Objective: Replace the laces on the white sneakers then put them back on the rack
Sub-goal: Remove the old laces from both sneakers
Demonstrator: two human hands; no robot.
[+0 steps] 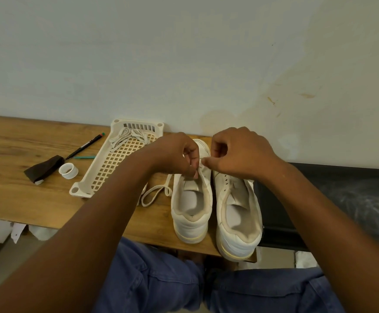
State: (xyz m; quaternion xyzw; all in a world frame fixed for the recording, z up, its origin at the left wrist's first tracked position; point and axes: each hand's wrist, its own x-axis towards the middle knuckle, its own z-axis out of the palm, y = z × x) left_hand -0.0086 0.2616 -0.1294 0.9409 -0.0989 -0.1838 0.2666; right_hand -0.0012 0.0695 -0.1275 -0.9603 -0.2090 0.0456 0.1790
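Note:
Two white sneakers stand side by side on the wooden table, heels toward me: the left sneaker [191, 213] and the right sneaker [240, 218]. My left hand [179, 154] and my right hand [235, 152] meet over the left sneaker's eyelet area, each pinching a white lace [154, 195] that trails off the shoe's left side in a loop on the table. The right sneaker shows bare eyelets with no lace. More white laces [127, 137] lie bundled in a cream plastic rack tray [82, 190] to the left.
A black marker [84, 145], a teal pen [84, 157], a white tape roll [68, 170] and a dark cloth [45, 169] lie at the left of the wooden table [14, 199]. A black surface [342, 199] adjoins the right side. The wall stands close behind.

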